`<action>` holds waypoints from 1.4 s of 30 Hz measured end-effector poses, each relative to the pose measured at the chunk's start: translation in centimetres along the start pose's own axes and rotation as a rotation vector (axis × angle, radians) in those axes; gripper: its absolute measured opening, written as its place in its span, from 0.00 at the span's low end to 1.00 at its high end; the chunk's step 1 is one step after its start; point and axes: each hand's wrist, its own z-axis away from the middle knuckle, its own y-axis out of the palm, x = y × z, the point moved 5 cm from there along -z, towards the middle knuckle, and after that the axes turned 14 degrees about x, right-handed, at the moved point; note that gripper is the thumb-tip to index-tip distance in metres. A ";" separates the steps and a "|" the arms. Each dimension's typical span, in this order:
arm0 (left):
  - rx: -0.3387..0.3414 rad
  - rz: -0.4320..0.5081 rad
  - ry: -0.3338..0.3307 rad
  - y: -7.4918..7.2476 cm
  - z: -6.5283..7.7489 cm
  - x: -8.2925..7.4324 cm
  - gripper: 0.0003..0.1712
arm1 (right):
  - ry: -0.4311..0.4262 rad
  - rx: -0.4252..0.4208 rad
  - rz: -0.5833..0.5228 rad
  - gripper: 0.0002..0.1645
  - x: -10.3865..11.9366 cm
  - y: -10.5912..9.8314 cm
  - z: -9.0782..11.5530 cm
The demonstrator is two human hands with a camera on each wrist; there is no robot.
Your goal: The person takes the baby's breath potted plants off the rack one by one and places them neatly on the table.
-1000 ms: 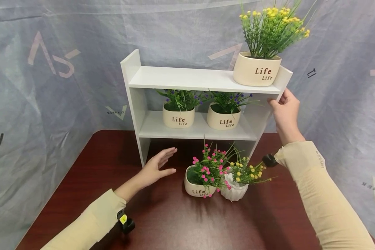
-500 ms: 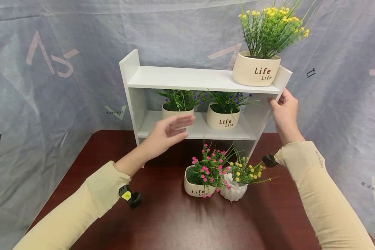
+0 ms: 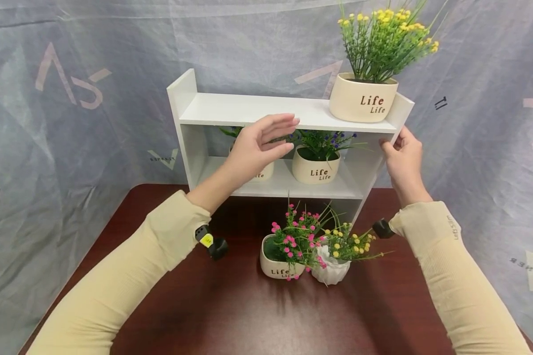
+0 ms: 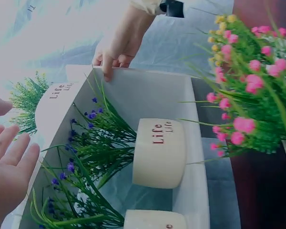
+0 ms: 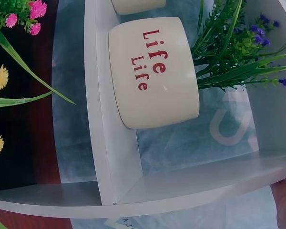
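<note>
My right hand (image 3: 405, 160) grips the right side panel of a white two-tier shelf (image 3: 248, 108), thumb on the inner face. In front of the shelf hovers my left hand (image 3: 262, 148), fingers extended and holding nothing. It overlaps the left cream pot (image 3: 264, 173) on the middle tier and partly hides it. Beside that pot stands another cream "Life" pot (image 3: 316, 166) with purple flowers, also seen in the right wrist view as a cream pot (image 5: 155, 71). A large cream pot (image 3: 363, 101) with yellow flowers sits at the right end of the top tier.
On the dark red table (image 3: 231, 305), before the shelf, stand a cream pot with pink flowers (image 3: 282, 264) and a white ribbed pot (image 3: 330, 268) with small yellow flowers. A grey printed curtain (image 3: 106, 123) surrounds the table behind and at the sides.
My left hand has risen and moved right, from beside the shelf's lower left to in front of the middle and top tiers. The right hand keeps its grip on the side panel.
</note>
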 end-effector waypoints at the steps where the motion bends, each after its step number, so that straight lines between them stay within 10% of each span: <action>1: -0.012 0.005 -0.002 0.0 -0.4 -0.1 0.29 | 0.000 -0.002 0.004 0.24 0.0 0.0 0.0; 18: -0.142 0.051 -0.108 -0.6 -6.4 -0.1 0.32 | -0.010 0.010 0.000 0.24 0.1 0.1 0.1; 42: -0.110 -0.151 -0.358 1.4 -12.8 1.2 0.47 | -0.006 0.017 -0.008 0.24 0.0 0.1 0.2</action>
